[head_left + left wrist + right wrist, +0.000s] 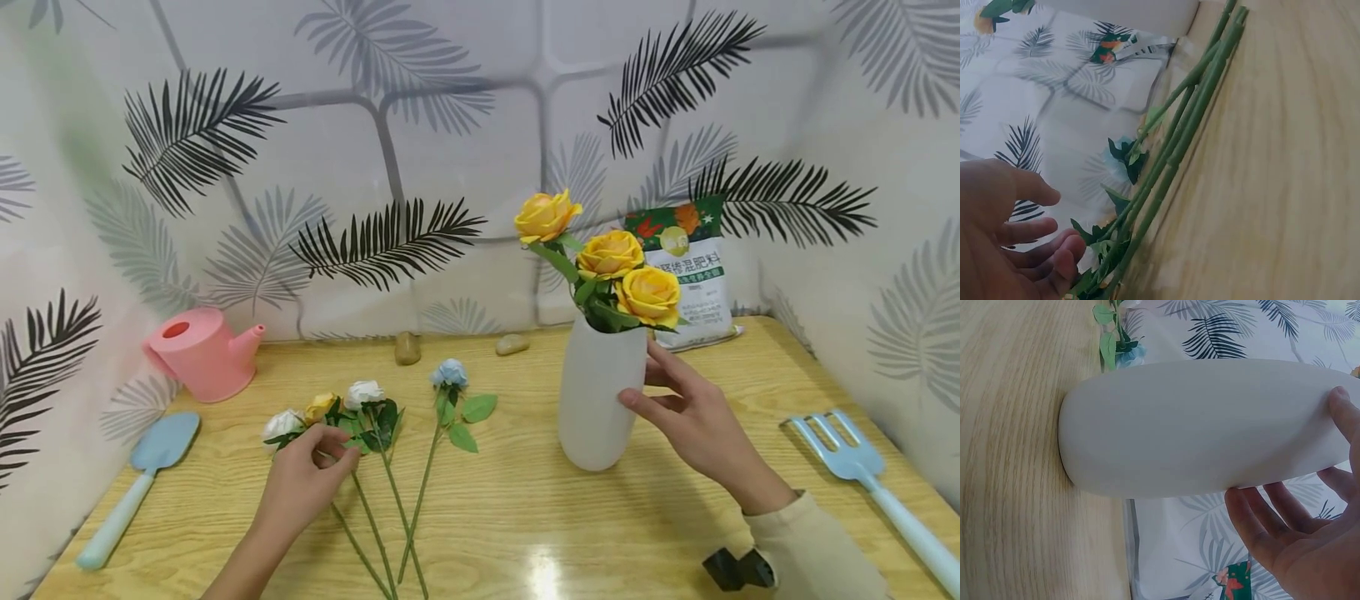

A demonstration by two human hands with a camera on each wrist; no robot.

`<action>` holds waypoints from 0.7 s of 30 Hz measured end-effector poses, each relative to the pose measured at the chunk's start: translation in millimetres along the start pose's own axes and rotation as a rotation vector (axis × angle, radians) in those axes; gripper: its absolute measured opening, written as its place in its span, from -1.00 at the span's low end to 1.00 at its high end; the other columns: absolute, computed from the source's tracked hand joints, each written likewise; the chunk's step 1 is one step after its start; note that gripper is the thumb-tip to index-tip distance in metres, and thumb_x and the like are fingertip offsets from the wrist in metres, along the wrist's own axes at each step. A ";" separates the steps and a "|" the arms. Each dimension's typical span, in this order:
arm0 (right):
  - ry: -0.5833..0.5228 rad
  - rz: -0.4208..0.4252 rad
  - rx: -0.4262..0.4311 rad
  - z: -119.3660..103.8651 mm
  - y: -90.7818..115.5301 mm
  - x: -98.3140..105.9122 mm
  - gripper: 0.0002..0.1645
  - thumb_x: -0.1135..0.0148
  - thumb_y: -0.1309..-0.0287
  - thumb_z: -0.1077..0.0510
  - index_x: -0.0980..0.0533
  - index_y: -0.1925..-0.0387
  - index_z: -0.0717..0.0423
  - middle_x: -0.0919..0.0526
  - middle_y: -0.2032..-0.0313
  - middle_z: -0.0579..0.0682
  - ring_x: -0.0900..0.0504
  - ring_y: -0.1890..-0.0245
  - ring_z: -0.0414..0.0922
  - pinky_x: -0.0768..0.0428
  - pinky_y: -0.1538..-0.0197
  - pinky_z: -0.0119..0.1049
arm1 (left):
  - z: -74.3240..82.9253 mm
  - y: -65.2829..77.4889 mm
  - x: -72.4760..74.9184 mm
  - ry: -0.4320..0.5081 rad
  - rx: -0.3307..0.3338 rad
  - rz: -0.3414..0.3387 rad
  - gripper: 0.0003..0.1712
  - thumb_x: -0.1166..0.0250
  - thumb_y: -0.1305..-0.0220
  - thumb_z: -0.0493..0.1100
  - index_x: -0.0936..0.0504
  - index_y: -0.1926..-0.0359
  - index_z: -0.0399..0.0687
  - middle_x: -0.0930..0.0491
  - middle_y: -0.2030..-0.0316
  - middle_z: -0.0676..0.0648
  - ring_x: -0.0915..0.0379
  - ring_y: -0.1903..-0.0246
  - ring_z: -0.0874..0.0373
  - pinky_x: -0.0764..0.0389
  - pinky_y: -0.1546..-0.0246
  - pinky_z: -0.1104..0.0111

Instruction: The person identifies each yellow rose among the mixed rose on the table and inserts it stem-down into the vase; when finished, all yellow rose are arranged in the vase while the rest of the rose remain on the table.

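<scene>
A white vase [602, 400] stands upright on the table with three yellow roses [611, 254] in it. My right hand [693, 421] holds its right side, thumb on the front and fingers round the back; in the right wrist view the thumb and fingertips touch the vase [1204, 428]. My left hand [307, 471], its fingers loosely bent, is over the lying flowers, beside a yellow rose [321, 407] and a white rose [282, 425]. Another white rose [364, 393] and a blue rose [449, 373] lie to the right. In the left wrist view nothing shows between the fingers near the green stems [1179, 144].
A pink watering can [206, 354] and a blue trowel [153, 458] are at the left. Two stones [407, 348] lie at the back. Behind the vase leans a fertilizer bag [693, 283]. A blue hand fork [855, 462] lies at the right edge.
</scene>
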State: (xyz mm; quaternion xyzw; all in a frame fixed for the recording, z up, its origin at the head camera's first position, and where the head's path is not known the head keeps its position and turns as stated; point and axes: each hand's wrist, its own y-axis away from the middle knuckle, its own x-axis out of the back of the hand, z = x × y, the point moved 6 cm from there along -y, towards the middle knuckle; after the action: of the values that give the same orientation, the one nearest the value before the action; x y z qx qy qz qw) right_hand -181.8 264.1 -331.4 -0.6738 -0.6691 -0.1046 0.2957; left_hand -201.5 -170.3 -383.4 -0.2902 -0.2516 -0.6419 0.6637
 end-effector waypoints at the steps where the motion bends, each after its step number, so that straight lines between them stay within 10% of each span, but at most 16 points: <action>1: -0.001 0.002 0.001 0.1 0.0 0.3 -0.15 -0.22 -0.41 -0.01 -0.09 -0.58 -0.03 -0.53 -0.27 0.22 -0.56 -0.18 -0.10 -0.56 0.00 -0.62 | -1.4 0.1 -0.4 -0.014 0.006 -0.005 -0.70 -0.34 -0.33 -0.13 -0.63 0.00 -0.20 -0.66 0.27 -0.08 -0.55 0.34 0.15 -0.55 0.38 0.37; 5: -0.002 0.006 0.010 -0.6 -0.1 0.8 -0.16 -0.23 -0.40 0.00 -0.11 -0.57 -0.04 -0.53 -0.26 0.21 -0.54 -0.13 -0.31 -0.58 0.00 -0.60 | -3.2 0.8 -4.9 -0.096 0.017 -0.056 -0.62 -0.36 -0.31 -0.10 -0.59 -0.04 -0.25 -0.67 0.32 -0.06 -0.56 0.40 0.16 -0.54 0.43 0.33; 11: -0.005 0.001 0.011 -1.3 -0.5 -0.1 -0.15 -0.22 -0.41 -0.01 -0.09 -0.58 -0.03 -0.51 -0.28 0.23 -0.55 -0.21 0.12 -0.56 0.01 -0.61 | -0.1 3.2 -14.2 -0.170 0.008 -0.133 -0.46 -0.41 -0.25 -0.16 -0.49 -0.15 -0.36 -0.62 0.49 -0.01 -0.46 0.57 0.19 -0.46 0.54 0.33; 21: -0.002 0.005 0.022 -1.9 0.6 0.8 -0.15 -0.23 -0.40 0.04 -0.09 -0.58 -0.02 -0.50 -0.30 0.26 -0.56 -0.21 0.15 -0.56 0.02 -0.61 | 2.1 0.0 -27.7 -0.213 -0.020 -0.110 -0.42 -0.45 -0.20 -0.23 -0.45 -0.15 -0.42 -0.53 0.66 0.02 -0.40 0.72 0.20 -0.44 0.58 0.34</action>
State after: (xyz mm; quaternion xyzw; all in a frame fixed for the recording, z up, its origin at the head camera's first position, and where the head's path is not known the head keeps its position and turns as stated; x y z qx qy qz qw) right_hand -180.7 263.8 -329.6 -0.6723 -0.6688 -0.0957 0.3027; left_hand -202.8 -149.3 -401.6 -0.3490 -0.3298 -0.6454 0.5941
